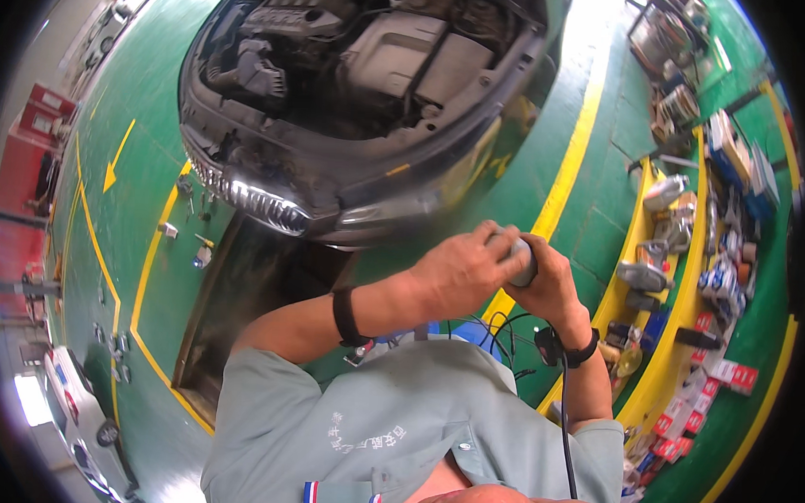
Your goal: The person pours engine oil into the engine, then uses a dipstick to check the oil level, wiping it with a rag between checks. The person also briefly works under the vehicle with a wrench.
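Observation:
Both my hands meet in front of my chest around a small grey rounded object (524, 258). My left hand (466, 264) wraps over its left side and my right hand (550, 283) cups it from the right and below. Most of the object is hidden by my fingers, so its kind is unclear. Each wrist carries a black band. A thin black cable (565, 408) hangs down from my right wrist over my grey-green shirt.
A dark car (354, 108) with its hood up and engine bay exposed stands ahead over a floor pit (241, 290). Small tools (199, 249) lie on the green floor at left. Boxes, bottles and parts (712, 262) crowd the right side beyond yellow lines.

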`<action>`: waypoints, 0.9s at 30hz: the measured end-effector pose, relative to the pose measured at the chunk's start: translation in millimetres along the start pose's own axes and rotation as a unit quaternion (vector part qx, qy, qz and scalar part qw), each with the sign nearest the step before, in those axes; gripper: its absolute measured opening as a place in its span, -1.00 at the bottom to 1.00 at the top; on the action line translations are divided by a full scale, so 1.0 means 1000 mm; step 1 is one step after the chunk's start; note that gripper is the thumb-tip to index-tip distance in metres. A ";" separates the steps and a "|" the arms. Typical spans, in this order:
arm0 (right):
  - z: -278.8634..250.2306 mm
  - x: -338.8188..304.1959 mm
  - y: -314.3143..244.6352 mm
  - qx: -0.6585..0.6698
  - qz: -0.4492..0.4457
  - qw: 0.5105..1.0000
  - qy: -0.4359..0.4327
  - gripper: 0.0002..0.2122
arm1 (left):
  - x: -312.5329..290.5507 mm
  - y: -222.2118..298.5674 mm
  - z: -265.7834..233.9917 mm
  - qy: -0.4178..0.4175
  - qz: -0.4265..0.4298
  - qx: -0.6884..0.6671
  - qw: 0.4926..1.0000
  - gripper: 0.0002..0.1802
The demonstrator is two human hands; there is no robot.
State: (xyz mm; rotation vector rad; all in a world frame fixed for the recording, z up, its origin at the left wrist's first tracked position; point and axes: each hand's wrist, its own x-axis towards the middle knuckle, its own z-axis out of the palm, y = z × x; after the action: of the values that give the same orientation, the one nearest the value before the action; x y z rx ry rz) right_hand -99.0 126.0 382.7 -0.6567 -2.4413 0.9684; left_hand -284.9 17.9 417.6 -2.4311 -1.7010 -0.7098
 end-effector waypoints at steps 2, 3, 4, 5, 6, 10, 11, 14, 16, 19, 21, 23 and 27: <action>0.015 0.037 -0.006 -0.005 -0.019 0.999 -0.031 -0.43 | -0.010 -0.022 -0.023 -0.040 -0.150 -0.042 0.987 -0.53; 0.023 0.056 -0.014 -0.007 -0.025 0.999 -0.045 -0.42 | -0.013 -0.039 -0.032 -0.052 -0.175 -0.008 0.983 -0.52; 0.030 0.074 -0.020 -0.008 -0.031 0.998 -0.060 -0.42 | -0.015 -0.052 -0.040 -0.041 -0.193 0.001 0.980 -0.50; 0.036 0.090 -0.025 -0.016 -0.028 0.996 -0.077 -0.39 | -0.017 -0.064 -0.047 -0.030 -0.211 0.009 0.977 -0.47; 0.042 0.107 -0.029 -0.015 -0.019 0.996 -0.091 -0.38 | -0.018 -0.076 -0.052 -0.020 -0.227 0.017 0.973 -0.45; 0.060 0.175 -0.040 0.015 -0.015 0.989 -0.146 -0.38 | -0.030 -0.122 -0.074 0.029 -0.134 0.037 0.990 -0.49; 0.064 0.193 -0.041 0.007 -0.035 0.987 -0.155 -0.38 | -0.032 -0.136 -0.076 0.035 -0.145 0.044 0.988 -0.54; 0.084 0.241 -0.041 -0.012 -0.082 0.981 -0.175 -0.40 | -0.037 -0.173 -0.084 0.012 -0.250 0.089 0.964 -0.59; 0.099 0.275 -0.040 -0.016 -0.117 0.976 -0.184 -0.40 | -0.033 -0.203 -0.088 0.069 -0.316 0.126 0.938 -0.73; 0.115 0.320 -0.043 0.029 -0.111 0.972 -0.205 -0.38 | -0.021 -0.248 -0.096 0.173 -0.378 0.187 0.890 -0.56; 0.126 0.345 -0.034 0.029 -0.118 0.969 -0.216 -0.38 | -0.016 -0.277 -0.118 0.156 -0.436 0.182 0.867 -0.56; 0.137 0.368 -0.027 0.041 -0.132 0.968 -0.211 -0.37 | -0.023 -0.306 -0.133 0.177 -0.513 0.102 0.834 -0.52; 0.149 0.403 -0.029 0.088 -0.148 0.966 -0.192 -0.36 | -0.086 -0.357 -0.105 0.314 -0.652 -0.258 0.639 -0.37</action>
State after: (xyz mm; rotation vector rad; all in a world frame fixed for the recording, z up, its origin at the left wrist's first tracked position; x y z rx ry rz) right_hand -508.5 259.8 390.5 -0.0374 -2.6318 1.2600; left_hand -666.2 43.0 408.3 -0.2943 -2.7962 -1.9973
